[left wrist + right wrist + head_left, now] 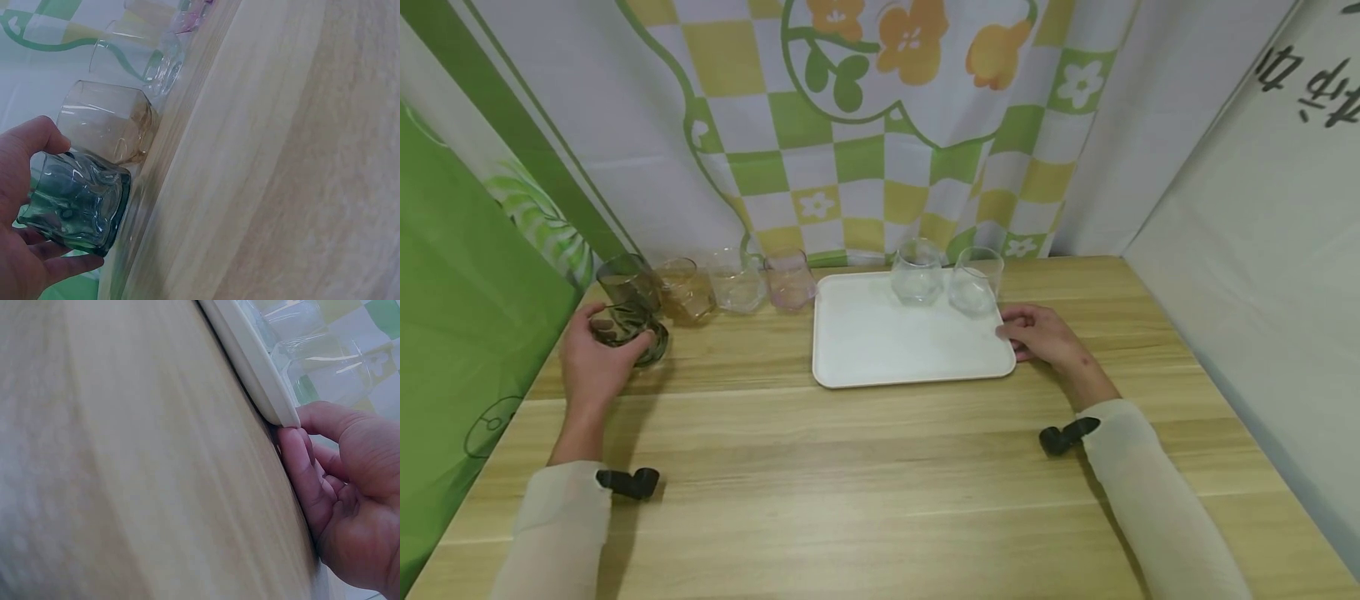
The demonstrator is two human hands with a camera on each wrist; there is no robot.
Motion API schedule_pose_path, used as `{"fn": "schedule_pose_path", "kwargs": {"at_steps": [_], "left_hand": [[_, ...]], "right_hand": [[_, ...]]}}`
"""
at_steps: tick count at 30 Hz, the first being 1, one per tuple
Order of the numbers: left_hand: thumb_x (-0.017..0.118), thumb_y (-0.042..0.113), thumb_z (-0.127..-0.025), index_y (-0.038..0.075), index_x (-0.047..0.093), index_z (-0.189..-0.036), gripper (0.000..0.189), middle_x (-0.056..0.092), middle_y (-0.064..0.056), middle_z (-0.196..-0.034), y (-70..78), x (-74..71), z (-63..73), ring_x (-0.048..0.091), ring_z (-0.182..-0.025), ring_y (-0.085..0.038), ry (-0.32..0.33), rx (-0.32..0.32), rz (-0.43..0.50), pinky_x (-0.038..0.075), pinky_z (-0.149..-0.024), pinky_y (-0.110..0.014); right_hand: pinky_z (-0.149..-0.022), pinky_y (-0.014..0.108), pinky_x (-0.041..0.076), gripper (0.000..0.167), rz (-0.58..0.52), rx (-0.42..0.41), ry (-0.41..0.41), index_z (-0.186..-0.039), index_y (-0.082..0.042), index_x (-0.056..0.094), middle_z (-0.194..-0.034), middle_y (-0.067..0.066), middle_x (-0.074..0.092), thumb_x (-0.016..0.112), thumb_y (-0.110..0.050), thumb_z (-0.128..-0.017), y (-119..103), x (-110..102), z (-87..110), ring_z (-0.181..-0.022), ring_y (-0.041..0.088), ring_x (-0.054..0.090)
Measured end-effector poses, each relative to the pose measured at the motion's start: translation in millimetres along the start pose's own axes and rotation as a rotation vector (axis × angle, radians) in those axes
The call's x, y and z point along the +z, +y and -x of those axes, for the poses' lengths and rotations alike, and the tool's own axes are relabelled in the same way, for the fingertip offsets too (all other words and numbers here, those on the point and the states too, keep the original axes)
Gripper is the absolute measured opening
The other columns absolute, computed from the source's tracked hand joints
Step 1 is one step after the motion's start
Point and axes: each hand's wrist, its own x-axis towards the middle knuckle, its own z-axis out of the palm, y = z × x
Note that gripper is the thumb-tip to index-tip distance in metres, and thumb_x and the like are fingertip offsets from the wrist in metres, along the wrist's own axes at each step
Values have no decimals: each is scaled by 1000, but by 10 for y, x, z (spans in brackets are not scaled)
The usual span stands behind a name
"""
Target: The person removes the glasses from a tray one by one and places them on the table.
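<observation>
My left hand [597,354] grips a green ribbed glass [634,333] near the table's back left corner. In the left wrist view the thumb and fingers [53,265] wrap round that green glass [78,203]. My right hand [1037,335] holds the right edge of a white tray [880,350]. In the right wrist view the thumb lies over the tray rim [250,359] and the fingers [300,469] curl against its edge. Two clear glasses [916,271] [975,281] stand at the tray's back.
A row of glasses stands along the back left: a dark one [623,282], an amber one [685,288], a clear one [736,283] and a pink one [790,280]. Curtains hang behind and at both sides of the wooden table [880,483].
</observation>
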Motion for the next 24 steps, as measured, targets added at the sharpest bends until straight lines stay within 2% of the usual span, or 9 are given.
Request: {"fn": "schedule_pose_path", "kwargs": {"at_steps": [12, 24], "left_hand": [[73, 36, -92, 8, 33, -159, 83, 47, -25, -143, 1, 6, -3, 47, -124, -42, -27, 1, -9, 39, -98, -57], [70, 35, -94, 5, 30, -160, 82, 44, -30, -145, -33, 1, -12, 44, -127, -46, -59, 11, -11, 37, -100, -60]], "right_hand": [[-65, 28, 59, 44, -8, -11, 12, -138, 8, 54, -97, 10, 59, 66, -12, -100, 19, 7, -33, -76, 12, 63], [-66, 27, 59, 43, -15, -10, 7, -138, 8, 53, -96, 9, 60, 65, -11, -101, 10, 16, -18, -76, 12, 63]]}}
